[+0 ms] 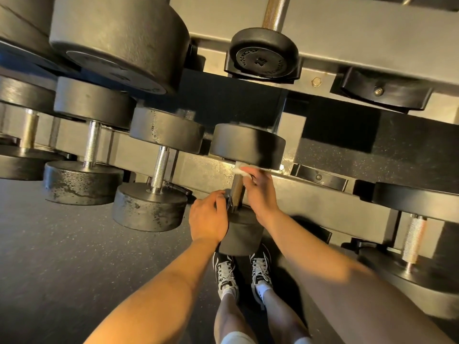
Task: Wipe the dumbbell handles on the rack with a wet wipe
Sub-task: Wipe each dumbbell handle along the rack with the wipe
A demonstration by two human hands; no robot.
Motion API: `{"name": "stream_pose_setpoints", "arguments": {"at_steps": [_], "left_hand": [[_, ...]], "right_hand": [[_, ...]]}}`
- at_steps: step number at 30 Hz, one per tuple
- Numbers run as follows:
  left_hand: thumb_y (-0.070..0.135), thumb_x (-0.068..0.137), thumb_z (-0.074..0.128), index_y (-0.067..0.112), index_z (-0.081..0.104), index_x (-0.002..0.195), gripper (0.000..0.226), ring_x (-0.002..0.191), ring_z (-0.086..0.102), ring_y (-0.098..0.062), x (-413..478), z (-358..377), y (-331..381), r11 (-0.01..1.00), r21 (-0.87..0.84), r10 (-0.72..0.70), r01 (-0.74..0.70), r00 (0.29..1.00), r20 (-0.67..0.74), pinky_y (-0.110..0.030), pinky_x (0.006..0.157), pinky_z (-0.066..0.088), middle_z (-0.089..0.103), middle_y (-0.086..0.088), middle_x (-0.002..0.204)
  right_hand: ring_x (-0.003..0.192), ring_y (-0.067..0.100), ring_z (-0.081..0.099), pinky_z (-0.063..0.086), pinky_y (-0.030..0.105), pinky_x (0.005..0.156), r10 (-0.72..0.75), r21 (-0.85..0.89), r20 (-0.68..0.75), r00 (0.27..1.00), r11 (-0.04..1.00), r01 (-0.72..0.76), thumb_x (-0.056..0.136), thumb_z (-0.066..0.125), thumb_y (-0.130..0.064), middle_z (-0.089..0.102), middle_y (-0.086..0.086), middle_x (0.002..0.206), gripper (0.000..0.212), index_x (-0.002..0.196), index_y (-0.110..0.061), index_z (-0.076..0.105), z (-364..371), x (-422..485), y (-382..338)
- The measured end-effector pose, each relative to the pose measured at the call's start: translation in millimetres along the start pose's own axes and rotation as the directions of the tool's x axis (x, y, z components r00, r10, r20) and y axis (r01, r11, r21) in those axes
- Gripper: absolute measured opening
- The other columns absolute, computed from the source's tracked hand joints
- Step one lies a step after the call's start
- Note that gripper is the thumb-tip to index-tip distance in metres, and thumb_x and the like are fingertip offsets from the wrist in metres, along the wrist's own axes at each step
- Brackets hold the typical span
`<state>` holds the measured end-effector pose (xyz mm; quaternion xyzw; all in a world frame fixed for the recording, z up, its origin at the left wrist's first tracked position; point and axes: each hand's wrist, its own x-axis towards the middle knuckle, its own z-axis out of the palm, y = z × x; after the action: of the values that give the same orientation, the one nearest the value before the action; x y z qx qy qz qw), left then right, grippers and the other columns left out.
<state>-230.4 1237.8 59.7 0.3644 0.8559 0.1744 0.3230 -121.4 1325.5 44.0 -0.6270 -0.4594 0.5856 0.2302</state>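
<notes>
A black dumbbell (pixel 247 145) lies on the lower tier of the rack (pixel 310 194), straight in front of me. Its metal handle (pixel 237 188) runs from the far head down to the near head (pixel 242 237). My right hand (pixel 259 192) presses a white wet wipe (pixel 241 169) against the top of this handle, just under the far head. My left hand (pixel 208 217) grips the near head from the left, fingers curled over its inner edge. The lower part of the handle shows bare between my hands.
More dumbbells lie to the left: one nearest (pixel 159 170), another beyond it (pixel 90 142). A small dumbbell (pixel 263 55) sits on the upper tier. One more dumbbell (pixel 413 239) lies at lower right. Empty black cradles (pixel 319 176) lie right of my hands. My shoes (pixel 224 274) stand on dark speckled floor.
</notes>
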Motion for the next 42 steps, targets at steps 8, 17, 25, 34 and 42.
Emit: {"name": "stream_pose_setpoints", "arguments": {"at_steps": [8, 17, 25, 34, 42], "left_hand": [[0.041, 0.096, 0.026, 0.033, 0.069, 0.117, 0.049, 0.099, 0.053, -0.027, -1, 0, -1, 0.999, -0.031, 0.010, -0.010, 1.000, -0.006, -0.042, 0.084, 0.047, 0.070, -0.008, 0.100], [0.044, 0.094, 0.028, 0.035, 0.072, 0.108, 0.047, 0.107, 0.058, -0.022, 4, 2, -6, 0.979, -0.197, -0.047, 0.047, 0.999, 0.007, -0.042, 0.091, 0.049, 0.071, 0.003, 0.107], [0.046, 0.093, 0.027, 0.038, 0.072, 0.099, 0.046, 0.094, 0.060, -0.021, 6, 2, -10, 0.985, -0.173, 0.000, 0.001, 1.000, 0.005, -0.038, 0.077, 0.048, 0.071, 0.003, 0.095], [0.046, 0.091, 0.024, 0.026, 0.071, 0.084, 0.052, 0.081, 0.060, -0.027, 7, 1, -14, 0.982, -0.146, 0.121, -0.121, 0.993, -0.010, -0.043, 0.074, 0.049, 0.069, 0.000, 0.080], [0.035, 0.106, 0.043, 0.021, 0.059, 0.134, 0.035, 0.110, 0.059, -0.014, 22, -11, -25, 0.967, -0.203, 0.204, -0.157, 0.949, 0.241, -0.034, 0.103, 0.045, 0.067, 0.005, 0.122]], "right_hand": [[0.099, 0.020, 0.063, 0.056, 0.041, 0.088, 0.145, -0.074, 0.014, 0.989, 0.987, -0.144, 0.093, 0.065, -0.023, 0.068, 0.000, 0.103, 0.005, 0.093, -0.021, 0.070, 12, -3, 4], [0.103, 0.019, 0.062, 0.052, 0.033, 0.093, 0.103, -0.265, 0.187, 0.977, 0.963, -0.051, 0.093, 0.064, -0.012, 0.070, 0.003, 0.108, 0.014, 0.100, -0.011, 0.077, -1, -9, 2], [0.117, 0.024, 0.060, 0.049, 0.032, 0.102, 0.215, -0.301, 0.154, 0.964, 0.940, -0.162, 0.092, 0.070, -0.015, 0.065, 0.007, 0.131, 0.023, 0.113, -0.022, 0.076, 18, -12, 19], [0.094, 0.015, 0.067, 0.053, 0.028, 0.094, 0.306, -0.442, 0.027, 0.952, 0.857, -0.263, 0.091, 0.068, -0.008, 0.075, 0.000, 0.096, 0.015, 0.087, -0.016, 0.080, 18, -19, 17], [0.104, 0.018, 0.065, 0.053, 0.033, 0.098, 0.267, 0.105, -0.186, 0.946, 0.962, -0.251, 0.093, 0.066, -0.008, 0.071, 0.003, 0.114, 0.022, 0.110, -0.019, 0.075, 29, -43, -1]]}}
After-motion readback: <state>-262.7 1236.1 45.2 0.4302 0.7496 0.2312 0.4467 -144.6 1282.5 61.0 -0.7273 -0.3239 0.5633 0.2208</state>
